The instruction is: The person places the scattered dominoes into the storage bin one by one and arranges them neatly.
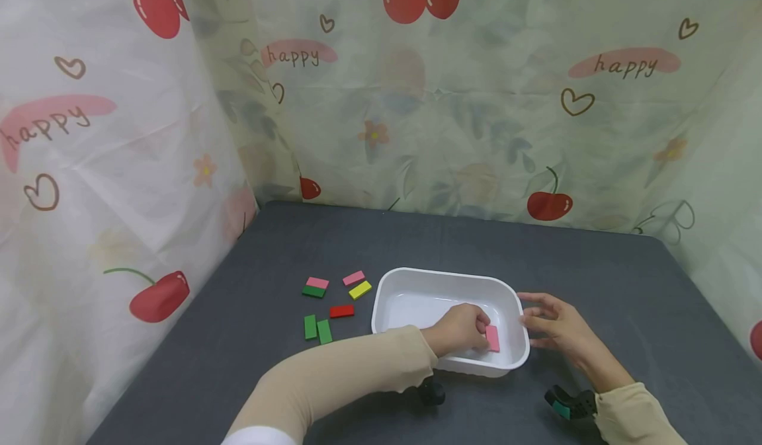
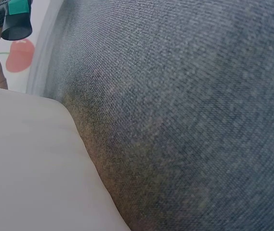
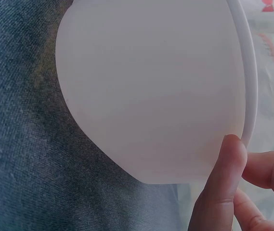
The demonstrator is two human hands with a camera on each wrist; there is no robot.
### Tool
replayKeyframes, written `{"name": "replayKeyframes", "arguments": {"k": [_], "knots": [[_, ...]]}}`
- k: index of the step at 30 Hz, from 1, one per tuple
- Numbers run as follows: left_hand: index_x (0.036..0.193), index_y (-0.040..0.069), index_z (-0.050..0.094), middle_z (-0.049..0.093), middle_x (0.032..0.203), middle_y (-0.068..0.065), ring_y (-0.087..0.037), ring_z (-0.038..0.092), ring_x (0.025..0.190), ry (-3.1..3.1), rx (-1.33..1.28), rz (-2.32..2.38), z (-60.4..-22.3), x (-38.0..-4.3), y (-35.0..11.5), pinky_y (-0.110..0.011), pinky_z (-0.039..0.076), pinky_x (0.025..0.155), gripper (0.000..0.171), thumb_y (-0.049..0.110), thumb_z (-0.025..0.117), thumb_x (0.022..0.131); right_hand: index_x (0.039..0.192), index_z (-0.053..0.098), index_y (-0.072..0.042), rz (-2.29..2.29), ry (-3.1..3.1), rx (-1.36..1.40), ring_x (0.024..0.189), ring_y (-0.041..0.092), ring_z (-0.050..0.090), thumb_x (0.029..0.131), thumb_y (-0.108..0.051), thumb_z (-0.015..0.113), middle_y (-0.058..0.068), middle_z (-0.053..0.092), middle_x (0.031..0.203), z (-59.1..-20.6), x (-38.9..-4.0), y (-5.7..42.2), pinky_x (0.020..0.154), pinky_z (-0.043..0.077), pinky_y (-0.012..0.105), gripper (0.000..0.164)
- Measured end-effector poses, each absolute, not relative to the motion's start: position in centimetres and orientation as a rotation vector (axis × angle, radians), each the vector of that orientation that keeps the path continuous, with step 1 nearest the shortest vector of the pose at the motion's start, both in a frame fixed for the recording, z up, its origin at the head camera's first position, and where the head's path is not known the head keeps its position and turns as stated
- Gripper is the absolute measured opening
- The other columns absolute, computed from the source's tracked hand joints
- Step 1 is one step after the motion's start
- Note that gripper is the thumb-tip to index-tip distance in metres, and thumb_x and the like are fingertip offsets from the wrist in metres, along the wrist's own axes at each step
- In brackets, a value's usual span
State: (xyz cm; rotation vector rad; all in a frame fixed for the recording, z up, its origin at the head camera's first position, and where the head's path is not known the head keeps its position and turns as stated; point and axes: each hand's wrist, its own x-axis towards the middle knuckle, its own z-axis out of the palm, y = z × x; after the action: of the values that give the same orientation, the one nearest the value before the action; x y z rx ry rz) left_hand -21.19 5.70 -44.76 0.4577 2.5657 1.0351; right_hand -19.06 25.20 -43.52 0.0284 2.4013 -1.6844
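Lying leftmost on the dark table [image 1: 196, 392] are small loose blocks [image 1: 342, 311] in green, pink, red and yellow. Next stands a white tray [image 1: 411, 306]; over it reaches the left hand [image 1: 457, 330], thumb and fingers pinching the left edge of a pink block [image 1: 493, 339] inside the tray's right end. Farther right, the right hand [image 1: 562, 332] touches the end wall, fingers loosely spread, clasping nothing.

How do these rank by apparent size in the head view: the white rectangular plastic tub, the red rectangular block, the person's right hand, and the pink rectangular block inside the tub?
1. White rectangular plastic tub
2. Right hand
3. Red rectangular block and pink rectangular block inside the tub: nearly alike, so unranked.
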Motion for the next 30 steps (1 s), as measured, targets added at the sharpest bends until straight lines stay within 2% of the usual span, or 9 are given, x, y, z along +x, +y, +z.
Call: {"name": "replayKeyframes", "arguments": {"k": [17, 30], "knots": [[0.098, 0.007, 0.066, 0.058, 0.071, 0.005, -0.006, 0.051, 0.062, 2.551, 0.412, 1.097, -44.4, -21.3, 5.6, -0.017, 0.042, 0.06, 0.029, 0.008, 0.076, 0.07, 0.135, 0.04, -0.001, -1.707, 2.389, 0.011, 0.092, 0.027, 0.062, 0.086, -0.018, 0.066, 0.017, 0.056, 0.102, -43.6, -19.1, 25.3, 0.07, 0.053, 0.042, 0.059], [0.1, 0.004, 0.065, 0.061, 0.074, 0.003, -0.009, 0.057, 0.06, 2.319, 0.411, 1.401, -43.5, -21.5, 4.8, -0.02, 0.045, 0.057, 0.026, 0.003, 0.072, 0.075, 0.134, 0.04, 0.0, -1.713, 2.376, 0.008, 0.09, 0.023, 0.061, 0.085, -0.02, 0.067, 0.016, 0.056, 0.101, -43.5, -19.1, 25.4, 0.071, 0.053, 0.043, 0.06]]}}
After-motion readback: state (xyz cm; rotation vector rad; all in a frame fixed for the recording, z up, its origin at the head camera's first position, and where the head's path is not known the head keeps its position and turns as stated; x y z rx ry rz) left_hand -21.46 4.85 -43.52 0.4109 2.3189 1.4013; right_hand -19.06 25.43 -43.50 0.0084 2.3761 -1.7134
